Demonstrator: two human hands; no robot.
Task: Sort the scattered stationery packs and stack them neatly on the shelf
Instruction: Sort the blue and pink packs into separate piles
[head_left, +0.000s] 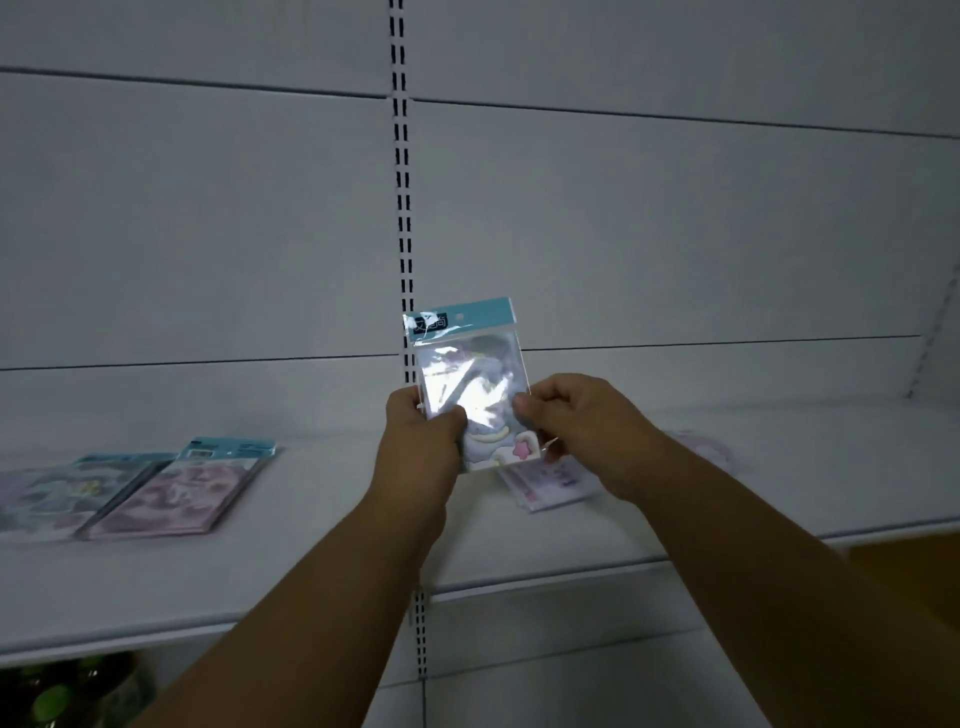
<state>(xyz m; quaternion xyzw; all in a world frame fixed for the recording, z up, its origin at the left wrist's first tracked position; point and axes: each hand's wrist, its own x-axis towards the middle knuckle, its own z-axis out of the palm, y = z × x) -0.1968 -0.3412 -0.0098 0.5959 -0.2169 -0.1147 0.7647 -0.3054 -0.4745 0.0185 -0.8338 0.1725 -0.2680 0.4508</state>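
I hold one glossy stationery pack (470, 379) with a teal header card upright above the white shelf (322, 561). My left hand (423, 434) grips its lower left edge and my right hand (569, 410) pinches its right edge. On the left of the shelf lie two stacks side by side: a bluish stack (57, 499) and a pink stack (187, 493) with teal headers. Below my hands a pink pack (545, 480) lies loose on the shelf, partly hidden. Another pale pink pack (701, 447) shows behind my right forearm.
A slotted upright (402, 197) runs down the grey back panel behind the held pack. A shelf bracket (935, 338) stands at the far right. Green items (57, 696) sit on the level below at bottom left. An orange surface (914, 566) shows at lower right.
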